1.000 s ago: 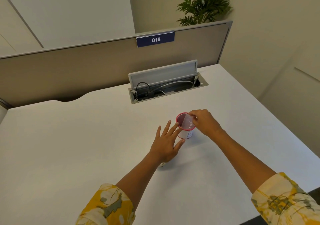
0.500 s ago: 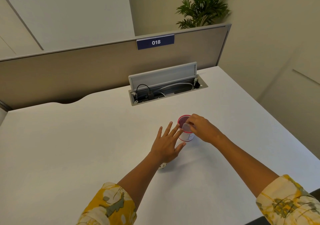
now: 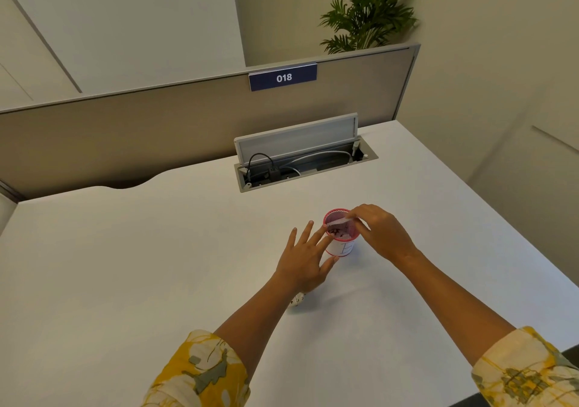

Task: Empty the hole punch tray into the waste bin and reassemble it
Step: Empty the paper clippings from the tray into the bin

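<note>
- While the person leans over the white desk (image 3: pixel 125 250), the left hand (image 3: pixel 302 261) rests flat and open, fingers spread, holding nothing; its fingertips touch the left side of the waste bin (image 3: pixel 341 240).
- Under that wrist, a small white object (image 3: pixel 297 300) lies on the desk; I cannot tell whether it is the hole punch.
- The waste bin, a small pink mesh cup with a white label, stands upright near the middle of the desk, dark scraps inside.
- Over its mouth, a clear tray (image 3: pixel 338 221) is tilted, pinched by the right hand (image 3: pixel 380 232) between thumb and fingers.
- Farther off, an open cable hatch (image 3: pixel 300 156) sits in the desk before a partition (image 3: pixel 125 137) tagged 018.
</note>
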`<state>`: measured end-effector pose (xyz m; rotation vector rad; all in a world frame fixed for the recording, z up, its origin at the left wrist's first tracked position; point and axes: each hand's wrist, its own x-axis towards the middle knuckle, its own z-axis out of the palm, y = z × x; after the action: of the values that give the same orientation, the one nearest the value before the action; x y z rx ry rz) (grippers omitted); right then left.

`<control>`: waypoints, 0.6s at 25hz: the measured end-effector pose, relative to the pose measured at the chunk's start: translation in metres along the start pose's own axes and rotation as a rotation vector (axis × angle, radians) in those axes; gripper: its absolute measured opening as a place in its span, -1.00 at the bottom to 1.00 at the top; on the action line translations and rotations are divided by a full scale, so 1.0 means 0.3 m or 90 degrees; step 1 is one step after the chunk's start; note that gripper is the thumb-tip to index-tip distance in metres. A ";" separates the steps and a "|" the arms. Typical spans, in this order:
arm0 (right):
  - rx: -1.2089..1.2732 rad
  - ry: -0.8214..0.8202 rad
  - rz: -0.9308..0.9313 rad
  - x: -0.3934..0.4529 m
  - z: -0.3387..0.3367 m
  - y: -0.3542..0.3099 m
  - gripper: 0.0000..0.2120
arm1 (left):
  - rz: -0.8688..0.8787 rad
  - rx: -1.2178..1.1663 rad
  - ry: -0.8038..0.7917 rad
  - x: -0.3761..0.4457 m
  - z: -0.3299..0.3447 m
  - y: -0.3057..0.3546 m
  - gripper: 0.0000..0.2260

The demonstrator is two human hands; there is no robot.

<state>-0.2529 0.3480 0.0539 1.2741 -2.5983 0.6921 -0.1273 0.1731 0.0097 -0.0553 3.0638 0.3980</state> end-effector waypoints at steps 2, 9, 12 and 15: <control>0.004 0.003 0.042 -0.013 0.003 0.001 -0.82 | -0.003 -0.002 0.000 -0.001 0.000 0.002 -0.41; -0.017 0.068 0.024 -0.043 0.015 0.009 -0.75 | -0.015 -0.008 -0.009 0.002 -0.004 0.008 -0.42; -0.031 0.091 0.014 -0.053 0.015 0.010 -0.76 | -0.017 -0.012 -0.006 -0.001 -0.002 0.009 -0.42; -0.044 0.117 -0.018 -0.062 0.016 0.010 -0.76 | -0.018 -0.011 -0.007 0.000 0.000 0.009 -0.42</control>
<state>-0.2434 0.3605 0.0421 1.1660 -2.4314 0.6744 -0.1272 0.1758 0.0103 -0.0974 3.0455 0.4213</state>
